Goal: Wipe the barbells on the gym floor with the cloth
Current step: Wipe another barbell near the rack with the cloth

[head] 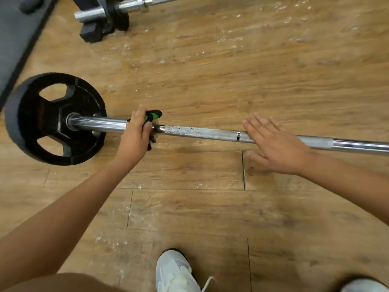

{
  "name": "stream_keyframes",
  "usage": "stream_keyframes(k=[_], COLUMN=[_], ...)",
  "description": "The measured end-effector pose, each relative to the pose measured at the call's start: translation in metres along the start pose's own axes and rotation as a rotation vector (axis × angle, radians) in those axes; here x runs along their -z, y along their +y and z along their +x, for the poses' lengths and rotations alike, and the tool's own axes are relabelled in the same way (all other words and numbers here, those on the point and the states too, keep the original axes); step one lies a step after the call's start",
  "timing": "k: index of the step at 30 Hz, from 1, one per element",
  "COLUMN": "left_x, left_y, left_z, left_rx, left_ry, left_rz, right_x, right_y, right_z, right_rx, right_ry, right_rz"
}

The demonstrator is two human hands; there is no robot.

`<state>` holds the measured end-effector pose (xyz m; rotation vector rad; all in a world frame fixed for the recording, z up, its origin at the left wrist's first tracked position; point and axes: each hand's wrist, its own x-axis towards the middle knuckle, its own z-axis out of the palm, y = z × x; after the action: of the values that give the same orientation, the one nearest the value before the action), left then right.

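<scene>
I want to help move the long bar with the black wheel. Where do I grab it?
Probably the rough, knurled stretch of the bar, between the left hand on the green clip and the open right hand. Come from above and curl your fingers under: the plate looks to hold the bar off the floor, and the rough metal gives grip.

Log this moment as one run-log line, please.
left hand: grips green-black collar on barbell | right hand: open, flat over shaft | cloth: not in view | plate: on bar end
</scene>
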<state>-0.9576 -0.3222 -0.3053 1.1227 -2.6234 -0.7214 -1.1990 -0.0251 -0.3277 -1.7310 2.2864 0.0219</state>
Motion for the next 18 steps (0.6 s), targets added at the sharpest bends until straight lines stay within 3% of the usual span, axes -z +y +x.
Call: stream_keyframes(k=[6, 12, 18], left_x=[-0.011, -0.055, -0.053], left_y=[0.03, 0.025, 0.019], left_z=[-0.013, -0.016, -0.015], left_rx=[-0.329, -0.254, -0.152], left_ry=[0.142, -0.018, 0.064], left_rz=[0.14, 0.164, 0.135], right_x=[-0.004, -0.002, -0.007], right_y=[0.003, 0.006, 0.005], right_z=[-0.002, -0.002, -0.002], right_rx=[0.016, 0.069, 0.063], right_ry=[0.031, -0.012, 0.021], right_rz=[0.011, 0.036, 0.021])
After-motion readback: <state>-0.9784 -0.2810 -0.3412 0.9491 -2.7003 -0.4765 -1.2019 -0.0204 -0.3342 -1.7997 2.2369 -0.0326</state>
